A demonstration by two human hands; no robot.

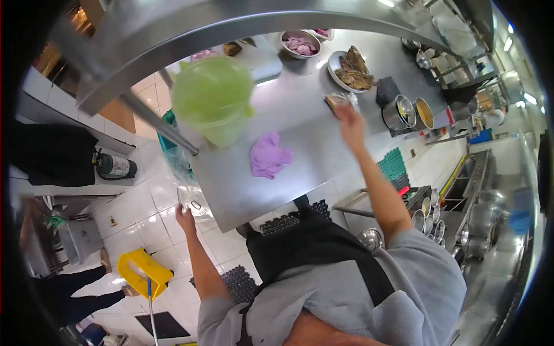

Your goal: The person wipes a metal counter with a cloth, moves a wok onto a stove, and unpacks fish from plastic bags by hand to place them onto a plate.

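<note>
A clear lid (201,211) with an oval mark is beside the table's left corner, and the fingers of my left hand (185,219) are closed on its edge. Over the steel table, my right hand (350,118) is blurred by motion at a small plastic-wrapped brown item (333,104); whether it grips the item is unclear. Between my hands a crumpled purple cloth (270,155) lies on the table (311,155). Behind the cloth stands a translucent green container (212,92).
At the back are a bowl of purple-pink pieces (300,45), a plate of brown food (353,72) and metal pots (399,112). A steel shelf edge (259,22) crosses above. On the left are a yellow bucket (135,271) and another person's legs (86,288).
</note>
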